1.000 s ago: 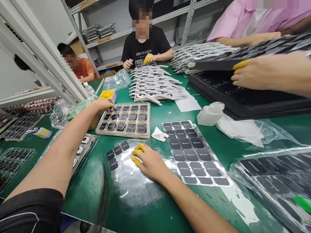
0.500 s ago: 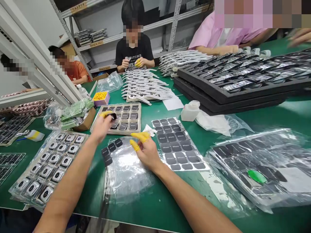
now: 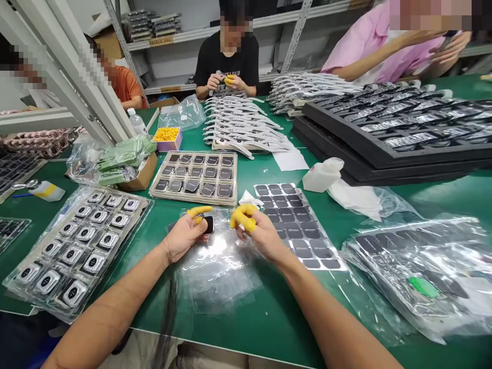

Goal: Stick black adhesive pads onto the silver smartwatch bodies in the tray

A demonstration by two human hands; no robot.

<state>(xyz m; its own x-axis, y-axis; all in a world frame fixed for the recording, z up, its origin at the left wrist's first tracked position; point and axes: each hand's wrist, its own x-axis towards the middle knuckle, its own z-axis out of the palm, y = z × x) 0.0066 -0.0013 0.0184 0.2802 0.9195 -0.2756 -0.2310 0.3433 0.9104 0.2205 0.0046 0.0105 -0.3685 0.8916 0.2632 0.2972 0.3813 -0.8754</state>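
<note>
Between the thumb and fingers of my left hand [image 3: 188, 231] is a small black square piece [image 3: 208, 225], held above clear plastic bags [image 3: 219, 277]. My right hand [image 3: 255, 228] hovers just to the right, its yellow-covered fingertips curled together; whatever they hold, if anything, is too small to make out. Beyond my hands lies a tray [image 3: 194, 178] of dark square pieces in compartments. A sheet of dark square stickers [image 3: 302, 225] is right of my right hand. On the left rests a tray of silver watch cases [image 3: 77, 246]. A crumpled white tissue [image 3: 250, 199] lies behind my right hand.
A white bottle [image 3: 323, 174] stands at the right, near a stack of black foam trays [image 3: 346, 148]. White straps [image 3: 238, 123] are piled at the back beside a box of yellow finger covers [image 3: 168, 138]. Plastic-wrapped sheets [image 3: 415, 271] lie at right. Several people sit around the table.
My left hand has come back from the compartment tray toward the bags with the black piece. My right hand's fingers have curled in. The camera view has shifted.
</note>
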